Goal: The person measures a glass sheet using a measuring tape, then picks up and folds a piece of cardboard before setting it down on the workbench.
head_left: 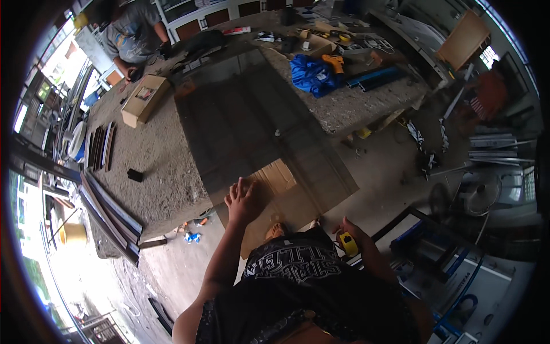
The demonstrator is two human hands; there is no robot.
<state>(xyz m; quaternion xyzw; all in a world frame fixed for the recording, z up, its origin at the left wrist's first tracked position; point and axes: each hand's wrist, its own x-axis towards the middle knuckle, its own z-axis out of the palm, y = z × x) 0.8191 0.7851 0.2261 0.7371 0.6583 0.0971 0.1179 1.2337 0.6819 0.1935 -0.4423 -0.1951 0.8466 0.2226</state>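
A large dark tinted glass sheet (240,114) lies on the carpet-covered workbench (154,189), its near end reaching out past the bench edge toward me. My left hand (243,202) is over that near end, palm down with the fingers apart. It seems to rest on the sheet and grips nothing. A piece of brown cardboard (281,176) shows just right of it; I cannot tell whether it lies on the glass or shows through it. At my right side, my right hand (356,238) is closed around a yellow tape measure (348,244).
A cardboard box (146,97) and dark metal strips (100,147) lie on the bench's left. A blue bag (312,75) and an orange power tool (333,63) lie beyond the glass. Long profiles (112,218) jut off the left edge. One person (134,34) stands far left, another (490,94) far right.
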